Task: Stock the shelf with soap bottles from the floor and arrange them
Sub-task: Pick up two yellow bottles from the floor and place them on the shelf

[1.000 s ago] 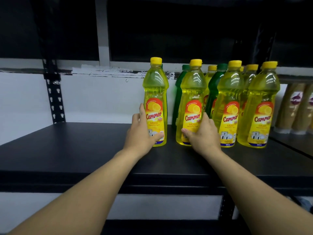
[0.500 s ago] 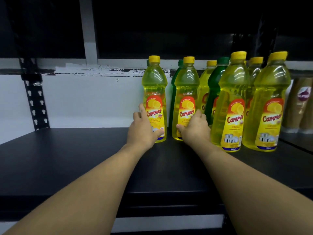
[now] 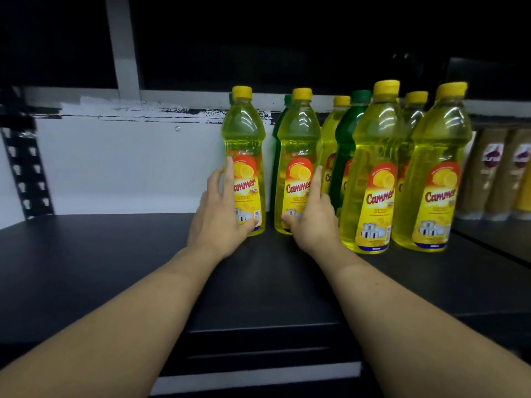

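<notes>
Two yellow soap bottles stand upright on the black shelf (image 3: 115, 268), and each has a hand on it. The left hand (image 3: 221, 214) wraps the leftmost bottle (image 3: 242, 139), thumb across the label. The right hand (image 3: 313, 222) grips its neighbour (image 3: 298, 139) the same way. More yellow bottles (image 3: 373, 168) and green bottles (image 3: 349, 133) are crowded just to the right.

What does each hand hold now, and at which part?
The left hand holds the leftmost yellow plastic soap bottle by its lower labelled body; the right hand holds the next yellow bottle likewise.
</notes>
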